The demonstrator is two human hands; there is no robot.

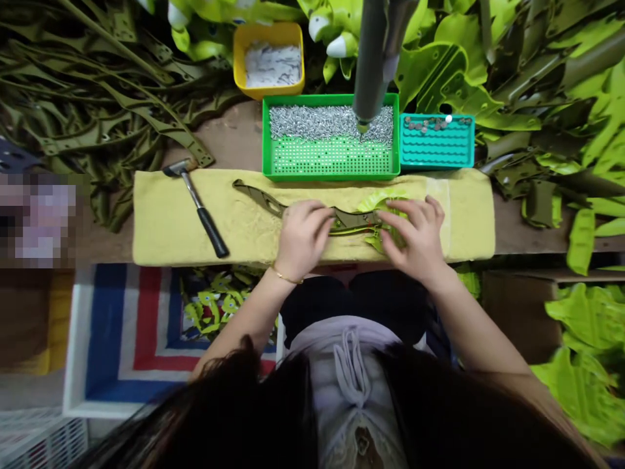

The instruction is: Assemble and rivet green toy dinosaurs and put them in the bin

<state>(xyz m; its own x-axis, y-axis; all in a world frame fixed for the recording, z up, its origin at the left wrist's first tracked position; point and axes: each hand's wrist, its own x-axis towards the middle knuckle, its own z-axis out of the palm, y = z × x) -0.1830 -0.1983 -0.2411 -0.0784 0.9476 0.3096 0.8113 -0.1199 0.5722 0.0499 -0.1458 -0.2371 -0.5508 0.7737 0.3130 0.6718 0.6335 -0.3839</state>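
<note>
A long, curved olive-green plastic part (357, 219) lies over a lime-green plastic piece (383, 197) on the yellow cloth pad. My left hand (303, 236) is closed on the middle of the olive part, thumb and fingers at its edges. At the right end, my right hand (417, 238) has its thumb and fingertips around the end of the olive part, touching the lime piece too. Both palms hide portions of these pieces. Left of my hands, a hammer (202, 212) with a black handle rests on the pad.
Behind the yellow pad (166, 195) stand a green tray (332, 174) of small metal fasteners, a teal tray (437, 143) and a yellow tub (239, 62). A grey metal rod (368, 71) hangs over the green tray. Olive parts (161, 124) pile up left; lime parts (581, 319) right.
</note>
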